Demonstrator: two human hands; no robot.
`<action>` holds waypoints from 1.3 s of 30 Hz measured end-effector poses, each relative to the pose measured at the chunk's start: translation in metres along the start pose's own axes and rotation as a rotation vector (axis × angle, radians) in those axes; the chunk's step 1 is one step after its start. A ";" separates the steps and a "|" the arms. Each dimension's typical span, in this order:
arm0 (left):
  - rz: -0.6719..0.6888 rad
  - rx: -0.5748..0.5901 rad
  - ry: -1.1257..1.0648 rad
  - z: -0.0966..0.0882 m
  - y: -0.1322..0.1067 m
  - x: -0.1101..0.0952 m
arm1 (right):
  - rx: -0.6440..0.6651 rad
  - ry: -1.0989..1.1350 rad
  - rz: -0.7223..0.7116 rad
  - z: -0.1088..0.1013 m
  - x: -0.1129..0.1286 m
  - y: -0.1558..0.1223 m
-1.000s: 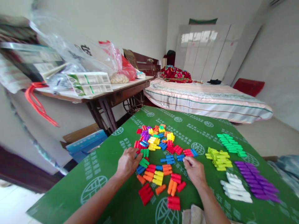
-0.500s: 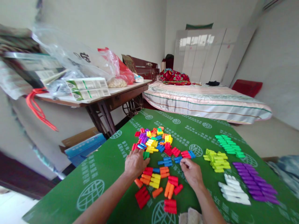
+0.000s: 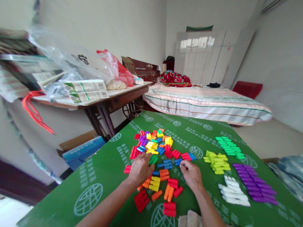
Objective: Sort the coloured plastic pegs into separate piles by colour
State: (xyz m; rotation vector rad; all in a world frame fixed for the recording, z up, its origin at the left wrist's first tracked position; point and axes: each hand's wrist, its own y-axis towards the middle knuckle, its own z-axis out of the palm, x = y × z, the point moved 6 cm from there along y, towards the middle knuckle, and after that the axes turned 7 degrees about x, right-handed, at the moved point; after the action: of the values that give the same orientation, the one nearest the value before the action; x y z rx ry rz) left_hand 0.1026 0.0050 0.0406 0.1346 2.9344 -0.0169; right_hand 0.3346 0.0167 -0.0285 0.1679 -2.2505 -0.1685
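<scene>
Two hands, one worktop: both are out over the green worktop (image 3: 56, 205), with coloured plastic pieces scattered around them.
Left hand: the left hand (image 3: 141, 168) is palm down, fingers pointing forward, thumb off to the right. Its grip looks loosely bent — can't tell if anything's tucked underneath.
Right hand: the right hand (image 3: 191, 172) has its grip curled, thumb and fingertips nearly together, right beside the blue piece (image 3: 178, 162). Can't tell if it actually has hold of it.
Green piece: the green piece (image 3: 153, 160) sits just ahead and to the right of the left hand, long axis slanting away to the right. Left hand is clearly nearer.
Blue cluster: the blue cluster (image 3: 165, 164) lies between that green piece and the right hand, roughly crosswise — so it's in the way from that side.
Far side: yellow pieces (image 3: 152, 146) and other colours crowd up past the left hand.
Near side: a yellow trio (image 3: 154, 183) and an orange pair (image 3: 169, 193).
Right side: bright green row (image 3: 229, 147), lime pile (image 3: 217, 162), white pile (image 3: 233, 192) and purple row (image 3: 255, 185), all apart from the right hand.
</scene>
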 end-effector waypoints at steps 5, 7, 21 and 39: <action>0.096 0.013 -0.083 0.009 -0.002 -0.017 | 0.001 0.027 -0.010 0.001 0.000 0.000; 0.136 0.014 -0.110 0.011 -0.004 -0.023 | 0.001 0.025 -0.004 0.001 0.001 0.000; 0.339 -0.036 -0.269 0.023 -0.007 -0.064 | 0.012 0.370 -0.040 -0.001 0.017 -0.002; 0.238 0.296 -0.924 0.038 0.033 -0.076 | 0.126 0.956 0.129 0.001 0.024 0.006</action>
State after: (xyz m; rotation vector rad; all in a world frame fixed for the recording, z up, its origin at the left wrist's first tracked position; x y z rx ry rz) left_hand 0.1871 0.0304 0.0189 0.3959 1.9657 -0.3703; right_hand 0.3184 0.0185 -0.0094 0.1302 -1.3102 0.1125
